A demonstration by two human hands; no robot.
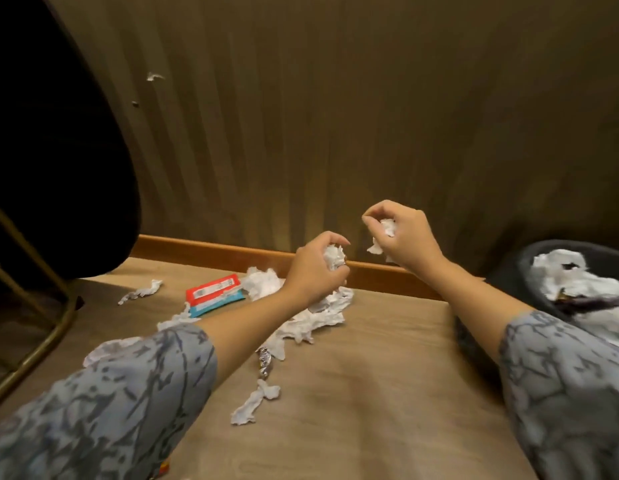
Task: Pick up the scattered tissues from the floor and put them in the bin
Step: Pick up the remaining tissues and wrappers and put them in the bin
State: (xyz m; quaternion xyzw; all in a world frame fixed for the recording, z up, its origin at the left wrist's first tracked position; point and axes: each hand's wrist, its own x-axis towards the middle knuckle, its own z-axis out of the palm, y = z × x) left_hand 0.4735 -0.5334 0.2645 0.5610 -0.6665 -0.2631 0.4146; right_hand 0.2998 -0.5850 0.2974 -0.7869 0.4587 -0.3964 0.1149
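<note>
My left hand (315, 268) is closed around a crumpled white tissue (334, 257), held just above a heap of tissues (315, 320) on the wooden floor. My right hand (403, 237) is raised higher and to the right, fingers closed on another crumpled tissue (387, 228). Loose tissues lie further left (142, 292) and nearer me (254, 405). At the right edge stands the dark bin (529, 258), with white tissues inside it (578, 289).
A red and blue packet (214, 295) lies by the skirting board (211, 249). A foil wrapper (265, 363) lies among the tissues. A dark chair with a brass frame (48, 327) stands at the left. A ribbed wall rises behind.
</note>
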